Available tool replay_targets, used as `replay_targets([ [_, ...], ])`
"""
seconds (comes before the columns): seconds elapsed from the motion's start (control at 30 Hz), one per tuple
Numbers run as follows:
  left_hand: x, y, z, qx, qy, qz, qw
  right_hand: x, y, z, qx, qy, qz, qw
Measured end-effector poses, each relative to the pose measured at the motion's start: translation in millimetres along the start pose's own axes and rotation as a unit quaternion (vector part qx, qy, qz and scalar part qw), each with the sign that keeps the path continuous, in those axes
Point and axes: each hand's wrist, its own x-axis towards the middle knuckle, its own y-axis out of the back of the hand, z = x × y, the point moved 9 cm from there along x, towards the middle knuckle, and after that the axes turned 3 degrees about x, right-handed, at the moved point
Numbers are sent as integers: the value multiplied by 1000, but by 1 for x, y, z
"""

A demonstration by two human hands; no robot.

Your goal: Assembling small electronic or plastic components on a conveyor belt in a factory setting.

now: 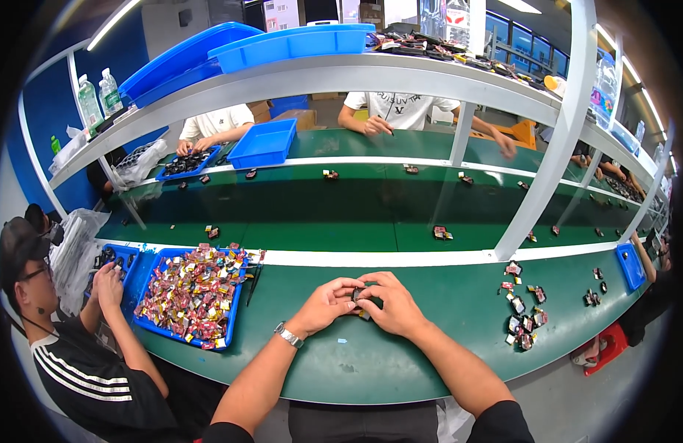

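Over the green worktop (341, 369), my left hand (326, 304) and my right hand (393, 304) come together. Between their closed fingers is a small black part (357, 295), largely covered, so its exact kind does not show. A bit of yellow peeks out below it, under the right fingers. On the left stands a blue tray (229, 325) heaped with small red, yellow and white wired pieces. Black tweezers (255, 280) lie at that tray's right edge. To my right, a loose cluster of small black-and-red assemblies (524, 325) rests on the worktop.
Beyond a white rail (356, 258), a green belt (319, 214) carries scattered assemblies (442, 233). A metal post (541, 177) holds a shelf with blue bins (289, 50) overhead. A co-worker (83, 354) sits at left; others work across. A blue tray (631, 267) lies far right.
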Motion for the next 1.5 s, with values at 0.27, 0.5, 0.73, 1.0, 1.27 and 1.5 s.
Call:
replay_targets([
  [0.27, 0, 3, -6, -10, 10, 12, 1000, -1, -2, 2, 42, 9, -32, 999],
  [0.5, 1, 6, -9, -14, 21, 26, 999, -5, -2, 1, -1, -4, 69, 998],
  [0.73, 2, 8, -11, -40, 17, 41, 998, -8, -4, 4, 1, -3, 101, 995],
  [1.0, 0, 11, -11, -34, 13, 58, 998, -10, -6, 11, 29, -11, 123, 992],
  [1.27, 2, 13, -16, -50, 10, 65, 997, -10, -7, 9, 48, -22, 124, 991],
  [1.5, -1, 16, -7, -45, -22, 90, 995, -7, 0, -5, 23, 13, 121, 992],
])
